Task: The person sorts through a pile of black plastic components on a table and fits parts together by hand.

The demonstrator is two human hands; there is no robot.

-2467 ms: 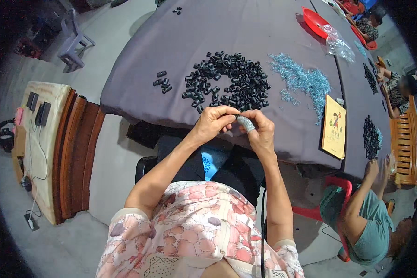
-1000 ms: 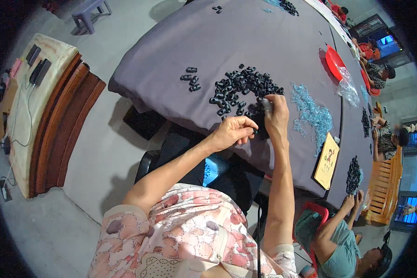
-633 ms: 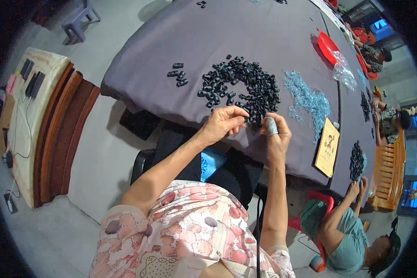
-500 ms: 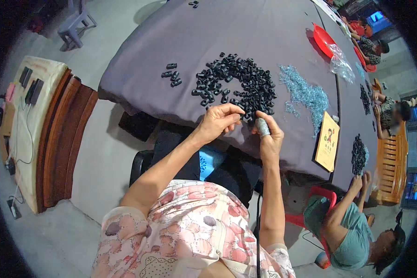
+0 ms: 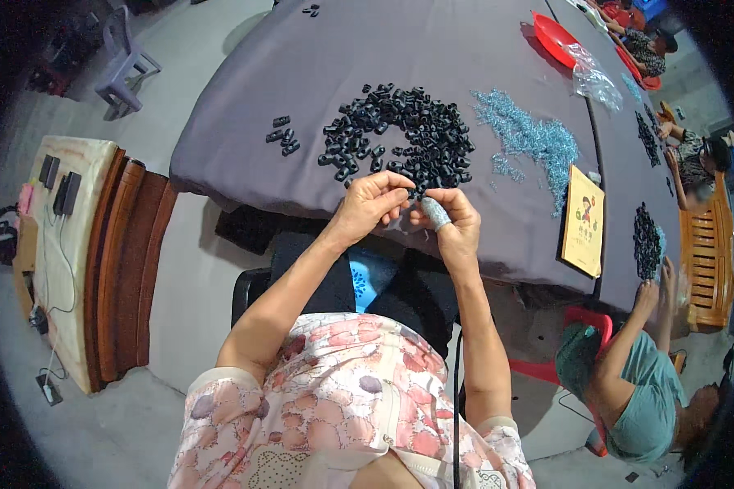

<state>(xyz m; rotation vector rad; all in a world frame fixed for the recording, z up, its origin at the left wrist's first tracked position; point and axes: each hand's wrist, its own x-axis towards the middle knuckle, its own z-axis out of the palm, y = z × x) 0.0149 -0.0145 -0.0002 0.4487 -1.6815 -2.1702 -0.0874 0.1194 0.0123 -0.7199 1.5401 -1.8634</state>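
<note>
Many black pieces (image 5: pixel 442 138) beyond left hand (image 5: pixel 373 204) (right hand (image 5: pixel 451 220) close).

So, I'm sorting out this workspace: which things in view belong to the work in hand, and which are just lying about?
Likely in use:
left hand and right hand, close together
heaped black pieces
grey finger wrap on the right hand
silvery-blue bits, probably

Likely just lying about:
yellow booklet
red dish
clear plastic bag
</note>
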